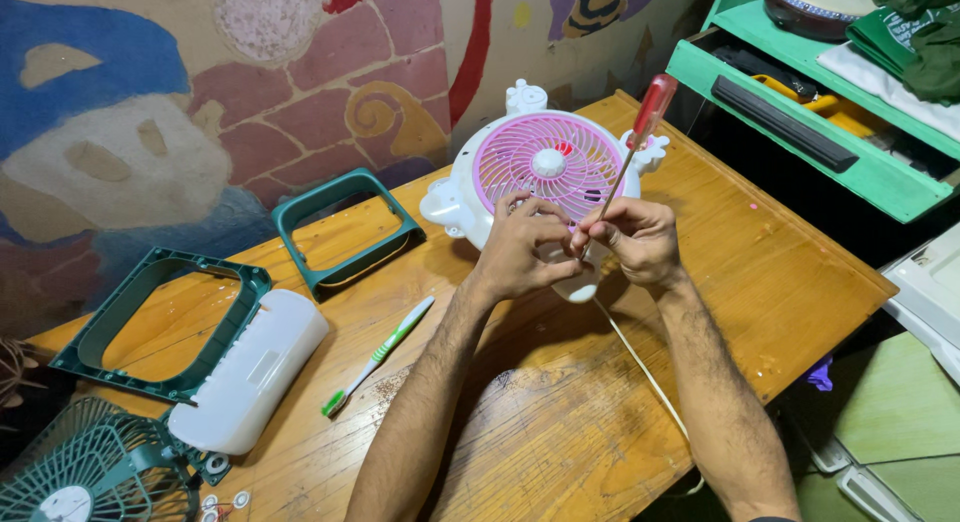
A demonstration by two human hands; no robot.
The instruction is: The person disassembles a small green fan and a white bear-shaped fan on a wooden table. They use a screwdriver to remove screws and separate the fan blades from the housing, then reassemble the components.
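Note:
A small white fan with a pink grille lies face up on the wooden table. My right hand grips a screwdriver with a red handle, its shaft slanting down toward the fan's near edge. My left hand pinches at the screwdriver's tip, fingers closed against the fan's rim. What sits between the fingertips is hidden. A white cord runs from the fan off the table's front edge.
Two dark green fan frames lie at the left, with a white plastic housing and a green grille. A green-and-white toothbrush lies mid-table. A green shelf unit stands at the right.

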